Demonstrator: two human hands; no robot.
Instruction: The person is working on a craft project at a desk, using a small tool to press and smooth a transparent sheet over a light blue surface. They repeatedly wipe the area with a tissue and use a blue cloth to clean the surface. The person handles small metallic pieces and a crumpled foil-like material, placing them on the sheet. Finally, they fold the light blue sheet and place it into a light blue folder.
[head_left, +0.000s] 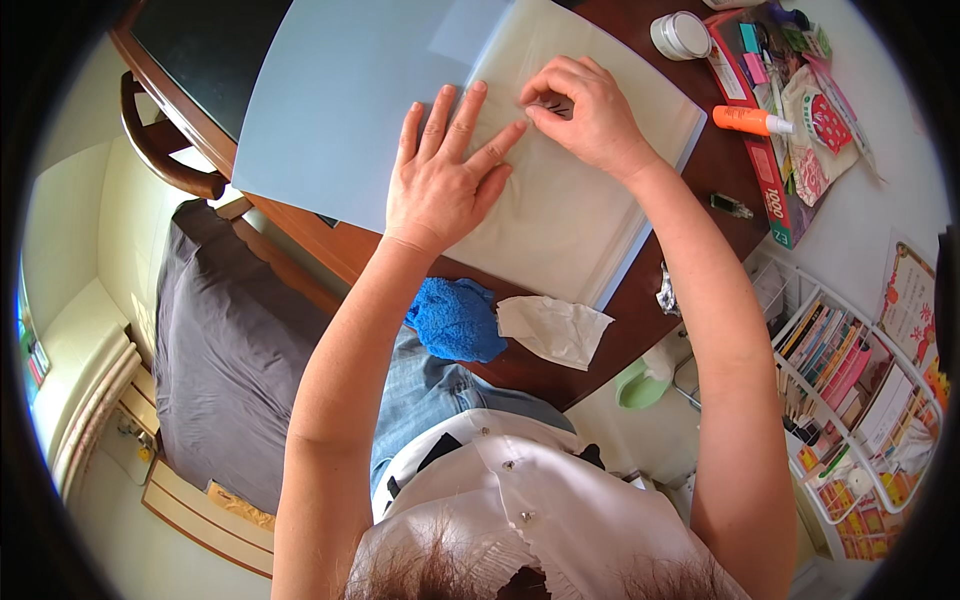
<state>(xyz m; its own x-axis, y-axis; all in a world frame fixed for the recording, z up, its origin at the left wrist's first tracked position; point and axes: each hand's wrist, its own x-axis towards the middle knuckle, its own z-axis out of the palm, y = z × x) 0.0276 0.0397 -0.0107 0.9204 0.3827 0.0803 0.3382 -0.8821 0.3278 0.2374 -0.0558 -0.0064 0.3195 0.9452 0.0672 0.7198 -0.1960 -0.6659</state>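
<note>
A large folder or album with clear plastic sleeves (555, 225) lies spread on the dark wooden desk, its pale blue cover (322, 112) folded out to the left. My left hand (446, 165) rests flat, fingers spread, across the fold between cover and sleeves. Close to its index fingertip, my right hand (581, 112) pinches thumb and fingers together over the sleeve. Dark thin marks show between its fingers; whether it pinches the film or a small item, I cannot tell. A blue fluffy cloth (457, 319) and a crumpled white tissue (555, 330) lie at the desk's near edge.
Right of the folder stand a white lidded jar (681, 36), an orange spray bottle (750, 120), a small glass bottle (731, 205) and a red box (780, 214) with stationery and a pouch. Crumpled foil (666, 291) lies nearer. A white rack of books (855, 420) is at the lower right.
</note>
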